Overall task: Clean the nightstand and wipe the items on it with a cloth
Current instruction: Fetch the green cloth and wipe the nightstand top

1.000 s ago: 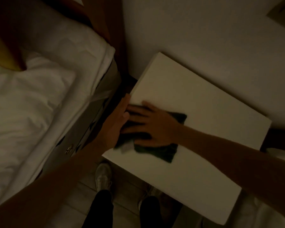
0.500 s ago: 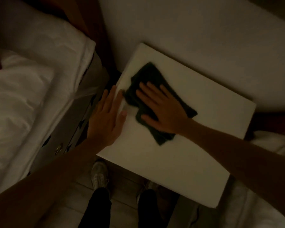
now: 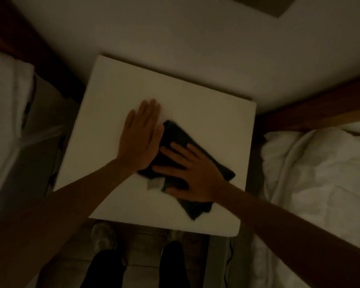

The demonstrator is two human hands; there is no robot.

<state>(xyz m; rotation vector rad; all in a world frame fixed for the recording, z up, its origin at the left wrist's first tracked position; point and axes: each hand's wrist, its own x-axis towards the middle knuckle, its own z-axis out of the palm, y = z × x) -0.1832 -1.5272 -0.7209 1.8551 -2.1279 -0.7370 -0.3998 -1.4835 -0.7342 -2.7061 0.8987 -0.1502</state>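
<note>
Right grip [image 3: 192,173] presses cloth [image 3: 220,165] flat on nightstand [image 3: 206,113].

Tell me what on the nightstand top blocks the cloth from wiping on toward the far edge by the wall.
Only the left hand, lying flat on the nightstand against the cloth's left edge. The right hand presses flat on the cloth, and the top from there to the wall shows nothing else.

Soft dark cloth [image 3: 197,154] on a smooth matt white nightstand [image 3: 116,100].
</note>
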